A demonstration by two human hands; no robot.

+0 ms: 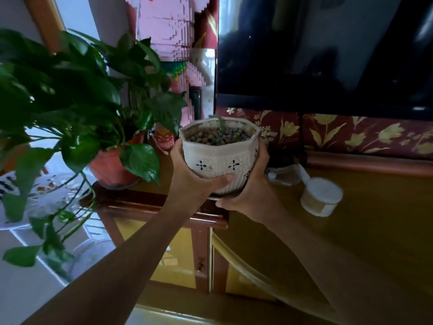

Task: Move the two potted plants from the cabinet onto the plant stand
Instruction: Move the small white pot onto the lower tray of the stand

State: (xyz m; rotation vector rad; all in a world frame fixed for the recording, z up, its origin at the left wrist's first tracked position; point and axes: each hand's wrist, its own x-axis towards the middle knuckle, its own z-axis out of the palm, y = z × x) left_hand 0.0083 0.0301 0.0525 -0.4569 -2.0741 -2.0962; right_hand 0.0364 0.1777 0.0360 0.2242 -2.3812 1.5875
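Observation:
A white ceramic pot (220,156) filled with brown and grey pebbles and a thin green stem is held in both hands just above the cabinet top (375,219). My left hand (189,177) wraps its left side and front base. My right hand (248,191) cups its right side and underside. A leafy green plant in an orange-red pot (110,167) stands on the cabinet's left corner, its vines trailing over the edge. No plant stand can be made out for certain.
A dark television screen (328,55) hangs close behind the white pot. A small round white container (321,195) and a clear plastic item (283,175) lie on the cabinet to the right. A white patterned surface (46,191) sits low at the left.

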